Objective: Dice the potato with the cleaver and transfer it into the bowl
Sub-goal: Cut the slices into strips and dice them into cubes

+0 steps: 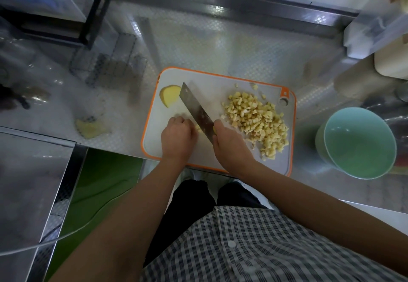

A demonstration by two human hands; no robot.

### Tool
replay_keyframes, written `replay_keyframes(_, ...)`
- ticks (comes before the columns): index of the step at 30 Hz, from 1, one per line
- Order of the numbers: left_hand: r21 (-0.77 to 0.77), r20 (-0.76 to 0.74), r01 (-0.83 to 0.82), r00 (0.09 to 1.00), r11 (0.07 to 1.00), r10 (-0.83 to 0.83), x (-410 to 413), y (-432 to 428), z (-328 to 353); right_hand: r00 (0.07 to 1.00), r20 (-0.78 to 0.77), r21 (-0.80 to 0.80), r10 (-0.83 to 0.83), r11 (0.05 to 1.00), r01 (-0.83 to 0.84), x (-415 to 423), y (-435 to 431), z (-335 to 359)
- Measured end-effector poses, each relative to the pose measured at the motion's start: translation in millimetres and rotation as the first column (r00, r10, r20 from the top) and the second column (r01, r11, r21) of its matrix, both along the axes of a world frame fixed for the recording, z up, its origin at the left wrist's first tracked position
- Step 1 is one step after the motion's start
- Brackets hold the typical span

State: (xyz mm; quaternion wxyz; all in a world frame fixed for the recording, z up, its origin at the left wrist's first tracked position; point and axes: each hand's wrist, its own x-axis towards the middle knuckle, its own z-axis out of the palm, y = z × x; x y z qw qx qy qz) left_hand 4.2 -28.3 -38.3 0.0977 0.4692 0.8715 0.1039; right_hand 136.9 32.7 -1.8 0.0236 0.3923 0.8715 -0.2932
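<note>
Steel counter (pixel 198 45) bears an orange-rimmed cutting board (pixel 291 127). Green bowl (pixel 362 147) stands apart, right of the board. Diced potato (pixel 256 118) is heaped on the board's right half. Cleaver (pixel 196 107) stands at centre, right hand (pixel 229 145) clenched round its handle. Left hand (pixel 176 136) has its fingers curled onto potato strips (pixel 197 129) beside the blade. Uncut potato piece (pixel 169 96) lies at the board's far left.
</note>
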Motion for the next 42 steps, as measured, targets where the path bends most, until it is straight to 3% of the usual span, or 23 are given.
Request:
replay_keyframes(4, 0.016, 0.031, -0.015, 0.999, 1.0, 0.015, 0, 0, -2, 0.996, 0.091, -0.011, -0.004, 1.0, 0.005, -4, -6, -11)
replay_keyframes(12, 0.094, 0.163, -0.048, 0.986, 0.994, 0.032, 0, -2, -5, 1.0, -0.026, 0.012, -0.013, 1.0, 0.013, 5, -5, -4)
replay_keyframes(18, 0.067, 0.164, -0.06, 0.985, 0.996, 0.048, 2, 1, -5, 0.995, 0.096, 0.055, 0.001, 0.998, -0.006, 3, -10, -20)
replay_keyframes(27, 0.197, 0.372, -0.06, 0.928, 0.979, -0.018, 9, 1, 3, 0.979, -0.06, -0.03, -0.196, 0.98, 0.195, 17, 6, -16)
replay_keyframes(32, 0.181, 0.26, -0.27, 0.941, 0.946, 0.218, 4, 0, -2, 0.99, -0.109, -0.041, -0.094, 0.995, 0.09, 16, -3, -11)
replay_keyframes(35, 0.166, 0.237, -0.266, 0.945, 0.949, 0.224, 4, 1, -3, 0.993, -0.072, -0.087, -0.089, 0.993, 0.082, 19, -8, -19)
replay_keyframes(42, 0.108, 0.178, -0.155, 0.975, 0.982, 0.134, 15, 8, 3, 0.948, -0.031, -0.055, -0.317, 0.947, 0.315, 59, 33, -18)
